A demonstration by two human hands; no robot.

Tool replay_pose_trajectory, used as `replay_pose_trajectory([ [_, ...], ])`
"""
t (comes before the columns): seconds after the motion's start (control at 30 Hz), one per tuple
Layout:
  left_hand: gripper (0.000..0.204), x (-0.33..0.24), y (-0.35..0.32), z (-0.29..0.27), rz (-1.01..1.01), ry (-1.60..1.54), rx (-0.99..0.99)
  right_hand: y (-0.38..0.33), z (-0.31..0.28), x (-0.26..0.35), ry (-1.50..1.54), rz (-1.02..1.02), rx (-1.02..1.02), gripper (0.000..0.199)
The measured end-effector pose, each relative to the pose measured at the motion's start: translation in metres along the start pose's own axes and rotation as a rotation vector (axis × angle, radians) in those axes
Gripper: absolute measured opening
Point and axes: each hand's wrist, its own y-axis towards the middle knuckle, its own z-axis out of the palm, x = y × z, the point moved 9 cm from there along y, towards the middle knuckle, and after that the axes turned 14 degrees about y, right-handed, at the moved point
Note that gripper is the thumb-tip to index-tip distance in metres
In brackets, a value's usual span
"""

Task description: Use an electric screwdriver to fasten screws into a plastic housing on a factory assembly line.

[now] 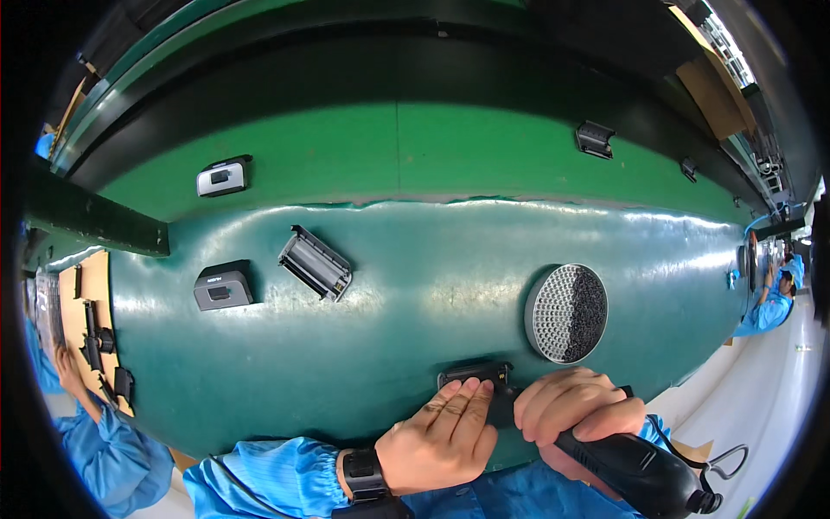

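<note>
My left hand (pixel 441 437) reaches in from the lower edge, a black band at its wrist. Its fingers lie together across a black plastic housing (pixel 450 375) and hold it against the table; they cover most of it, and the thumb is hidden. Just to the right, my right hand (pixel 575 411) is wrapped round a black electric screwdriver (pixel 648 471). The tool's front end points toward the housing, but its tip is hidden behind my fingers. Beyond my right hand stands a round tray (pixel 529 316) with many small holes, its right half filled with small dark screws.
To the left lie a grey-fronted housing (pixel 223 290) and an open black housing (pixel 316 264). Farther back, a green belt (pixel 415 156) carries a silver-fronted housing (pixel 222 177) and a black one (pixel 595 138). Co-workers in blue sit at left (pixel 112 458) and far right (pixel 769 303).
</note>
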Motion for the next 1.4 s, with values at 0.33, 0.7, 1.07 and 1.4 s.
replay_pose_trajectory([
  [0.33,0.006,-0.005,-0.003,0.004,0.021,-0.022,0.001,0.000,-0.066,0.017,0.150,-0.046,-0.342,0.081],
  [0.7,0.024,0.023,0.008,-0.008,-0.187,0.021,-0.041,0.014,-0.094,0.011,0.002,-0.136,-0.354,0.087],
  [1.07,0.035,0.029,0.006,0.016,-0.203,-0.190,0.082,0.014,-0.079,0.006,-0.060,-0.072,-0.315,0.078],
  [1.4,0.038,0.030,0.002,0.017,-0.217,-0.047,0.147,0.017,-0.088,0.006,0.055,-0.111,-0.280,0.085],
])
